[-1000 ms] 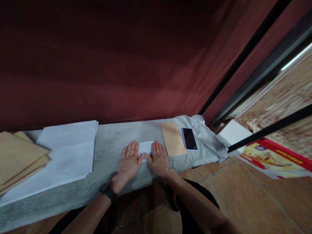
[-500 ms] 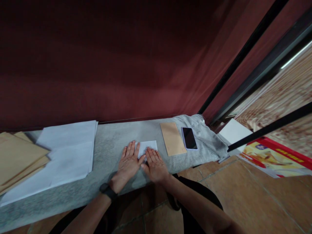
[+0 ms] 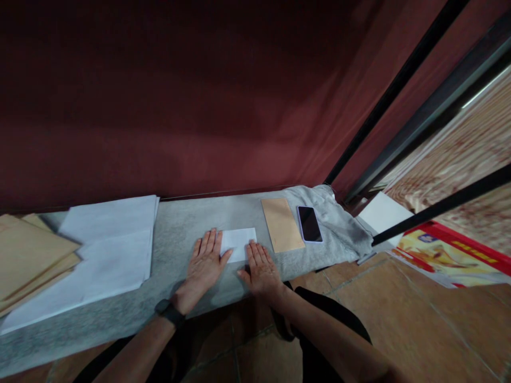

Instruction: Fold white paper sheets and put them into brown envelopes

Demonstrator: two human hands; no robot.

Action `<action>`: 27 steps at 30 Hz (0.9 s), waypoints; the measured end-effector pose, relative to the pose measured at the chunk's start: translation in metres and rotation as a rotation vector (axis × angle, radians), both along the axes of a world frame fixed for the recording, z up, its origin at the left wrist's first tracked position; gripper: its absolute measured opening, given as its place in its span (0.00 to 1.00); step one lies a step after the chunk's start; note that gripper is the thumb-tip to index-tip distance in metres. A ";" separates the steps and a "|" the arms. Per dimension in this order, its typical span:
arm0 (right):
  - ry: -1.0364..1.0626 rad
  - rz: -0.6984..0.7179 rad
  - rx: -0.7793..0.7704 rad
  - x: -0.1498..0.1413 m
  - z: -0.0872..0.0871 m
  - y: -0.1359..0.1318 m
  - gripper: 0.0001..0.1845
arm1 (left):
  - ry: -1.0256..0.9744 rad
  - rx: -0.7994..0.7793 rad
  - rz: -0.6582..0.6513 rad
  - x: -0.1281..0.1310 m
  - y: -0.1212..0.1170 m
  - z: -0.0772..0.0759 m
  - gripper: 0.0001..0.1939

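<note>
A small folded white paper lies flat on the grey cloth-covered bench in front of me. My left hand rests flat over the paper's left edge, fingers stretched out and thumb on the paper. At the paper's lower right corner lies my right hand, palm down with its fingers extended. Just right of it is a brown envelope, and beyond that a phone with a dark screen. Neither hand grips anything.
Large white paper sheets lie at the left, partly under several brown envelopes. A dark red wall rises behind the bench. Black bars and a red and yellow box are on the right, above the tiled floor.
My hands have moved apart: the left slid leftward, the right moved right and slightly toward me. More of the folded paper now shows between them.
</note>
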State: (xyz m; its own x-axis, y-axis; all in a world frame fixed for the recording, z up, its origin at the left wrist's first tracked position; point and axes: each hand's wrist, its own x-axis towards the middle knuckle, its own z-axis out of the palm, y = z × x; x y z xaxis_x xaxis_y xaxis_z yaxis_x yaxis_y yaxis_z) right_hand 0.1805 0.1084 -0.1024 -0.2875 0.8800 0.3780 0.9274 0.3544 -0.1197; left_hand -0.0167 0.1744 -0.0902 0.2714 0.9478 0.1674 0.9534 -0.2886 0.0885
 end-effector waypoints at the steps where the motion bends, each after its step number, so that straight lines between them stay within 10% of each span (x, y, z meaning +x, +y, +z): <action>1: -0.003 0.000 0.010 0.001 0.000 -0.001 0.40 | 0.001 -0.010 0.006 -0.001 0.000 0.000 0.39; 9: -0.020 -0.019 -0.036 0.006 0.006 -0.002 0.40 | -0.062 0.053 -0.026 -0.014 -0.003 -0.001 0.38; 18: -0.046 -0.031 -0.096 0.006 0.009 -0.002 0.37 | -0.088 0.064 -0.470 -0.003 -0.045 0.002 0.32; 27: 0.024 0.107 -0.147 -0.006 0.022 0.000 0.31 | -0.026 0.040 -0.479 -0.008 -0.050 0.001 0.32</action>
